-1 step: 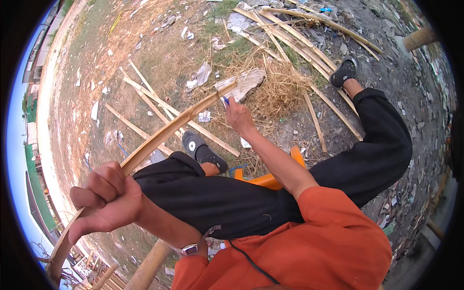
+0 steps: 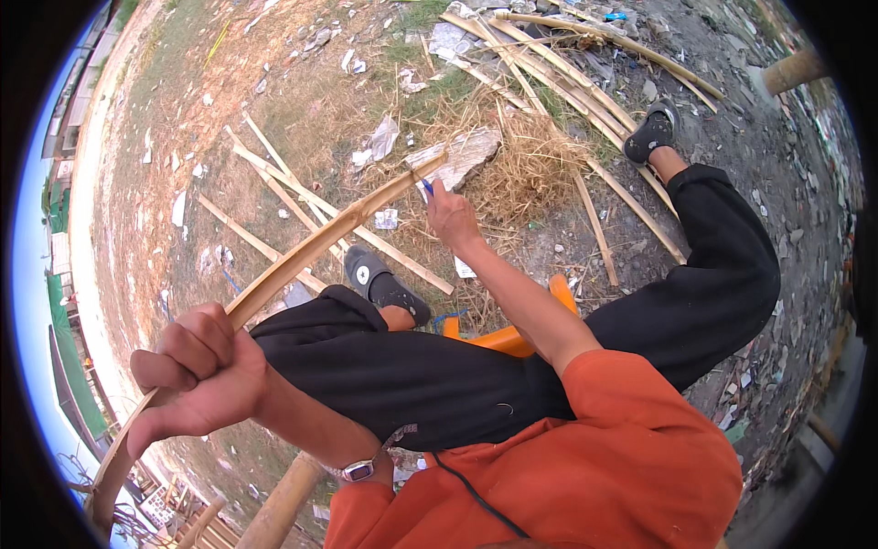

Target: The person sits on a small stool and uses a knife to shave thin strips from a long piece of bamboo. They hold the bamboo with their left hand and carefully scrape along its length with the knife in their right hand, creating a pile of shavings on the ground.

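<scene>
A long split bamboo strip (image 2: 302,259) slants across the left half of the view, its hollow side showing. My left hand (image 2: 203,371) is closed around its near part, with the thumb pressed along it. The strip's far end reaches over a flat, weathered wooden block (image 2: 471,157); whether it touches the block I cannot tell. Close to that end, my right hand (image 2: 453,218) grips a small blue-handled knife (image 2: 427,186), mostly hidden by the fingers. Its thin dark blade lies across the strip.
Several bamboo strips (image 2: 366,247) lie on the ground ahead, with a larger pile (image 2: 567,82) at the far right. Dry shavings (image 2: 535,174) surround the block. An orange stool (image 2: 508,341) shows between my legs. A thick pole (image 2: 283,503) stands near my left elbow.
My left hand and the near part of the bamboo strip have shifted very slightly left. Both hands keep their hold.
</scene>
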{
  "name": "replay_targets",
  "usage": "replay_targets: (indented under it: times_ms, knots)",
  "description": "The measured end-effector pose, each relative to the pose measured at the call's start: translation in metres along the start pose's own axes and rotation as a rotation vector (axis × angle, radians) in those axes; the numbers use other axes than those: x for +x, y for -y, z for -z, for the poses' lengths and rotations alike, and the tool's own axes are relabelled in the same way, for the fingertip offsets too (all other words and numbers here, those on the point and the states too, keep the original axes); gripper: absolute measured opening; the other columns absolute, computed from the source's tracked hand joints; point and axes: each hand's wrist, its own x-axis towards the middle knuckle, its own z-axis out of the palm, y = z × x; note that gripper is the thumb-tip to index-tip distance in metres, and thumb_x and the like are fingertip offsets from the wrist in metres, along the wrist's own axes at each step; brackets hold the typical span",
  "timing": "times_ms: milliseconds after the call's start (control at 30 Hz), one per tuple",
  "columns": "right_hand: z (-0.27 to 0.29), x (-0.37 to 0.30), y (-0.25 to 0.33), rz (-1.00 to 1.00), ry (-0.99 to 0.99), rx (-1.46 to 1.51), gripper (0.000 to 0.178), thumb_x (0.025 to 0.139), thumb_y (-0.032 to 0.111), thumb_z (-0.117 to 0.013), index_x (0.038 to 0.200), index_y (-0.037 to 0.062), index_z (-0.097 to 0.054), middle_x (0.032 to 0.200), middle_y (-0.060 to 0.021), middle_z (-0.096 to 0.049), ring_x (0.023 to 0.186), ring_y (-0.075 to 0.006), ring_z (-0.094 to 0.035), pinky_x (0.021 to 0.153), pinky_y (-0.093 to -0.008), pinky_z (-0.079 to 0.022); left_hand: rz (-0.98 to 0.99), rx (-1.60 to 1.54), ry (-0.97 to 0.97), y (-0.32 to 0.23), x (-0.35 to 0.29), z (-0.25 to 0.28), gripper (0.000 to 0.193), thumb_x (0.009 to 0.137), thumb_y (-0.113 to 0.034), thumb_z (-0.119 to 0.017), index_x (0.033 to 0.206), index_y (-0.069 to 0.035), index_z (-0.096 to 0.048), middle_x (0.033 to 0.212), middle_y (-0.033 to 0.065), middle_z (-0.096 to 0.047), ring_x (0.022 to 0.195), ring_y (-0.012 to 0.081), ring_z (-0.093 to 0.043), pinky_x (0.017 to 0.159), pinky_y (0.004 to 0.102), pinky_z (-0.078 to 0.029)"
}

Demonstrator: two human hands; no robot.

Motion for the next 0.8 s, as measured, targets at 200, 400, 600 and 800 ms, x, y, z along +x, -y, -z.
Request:
replay_targets:
  times_ms: [200,400,600,800]
  knots:
    - [-0.003,0.010,-0.012,-0.025,0.048,-0.073,0.009,0.088,0.011,-0.042,0.087,0.0022,-0.039,0.056,-0.0215,-0.056,0.052,-0.0409,-0.057,0.050,-0.0501,-0.046,0.015,0.065,-0.089,0.001,-0.001,-0.002,0.064,0.077,-0.074,-0.034,0.057,-0.015,-0.022,0.042,-0.0039,-0.015,0.036,0.0052,-0.007,0.038,0.0238,-0.005]
    - [-0.008,0.020,-0.014,-0.150,0.198,-0.146,0.010,0.085,0.007,-0.039,0.094,0.0026,-0.038,0.071,-0.0269,-0.059,0.068,-0.0422,-0.061,0.060,-0.0517,-0.047,0.020,0.073,-0.120,-0.001,-0.003,-0.003,0.065,0.076,-0.076,-0.032,0.057,-0.014,-0.022,0.042,-0.0038,-0.015,0.037,0.0053,-0.006,0.038,0.0242,-0.006]
    - [-0.022,0.035,-0.038,-0.248,0.115,-0.275,0.014,0.087,0.012,-0.041,0.096,0.0016,-0.043,0.073,-0.0266,-0.060,0.072,-0.0431,-0.061,0.064,-0.0510,-0.048,0.029,0.069,-0.134,0.000,-0.001,-0.005,0.065,0.076,-0.076,-0.032,0.057,-0.015,-0.022,0.042,-0.0039,-0.015,0.038,0.0054,-0.006,0.038,0.0241,-0.006]
    - [-0.003,0.033,-0.096,-0.266,0.250,-0.335,0.019,0.089,0.015,-0.041,0.102,0.0018,-0.045,0.080,-0.0298,-0.059,0.080,-0.0466,-0.059,0.070,-0.0530,-0.046,0.000,0.009,0.044,0.001,-0.007,-0.006,0.063,0.078,-0.074,-0.032,0.057,-0.015,-0.022,0.041,-0.0047,-0.016,0.035,0.0050,-0.007,0.035,0.0226,-0.006]
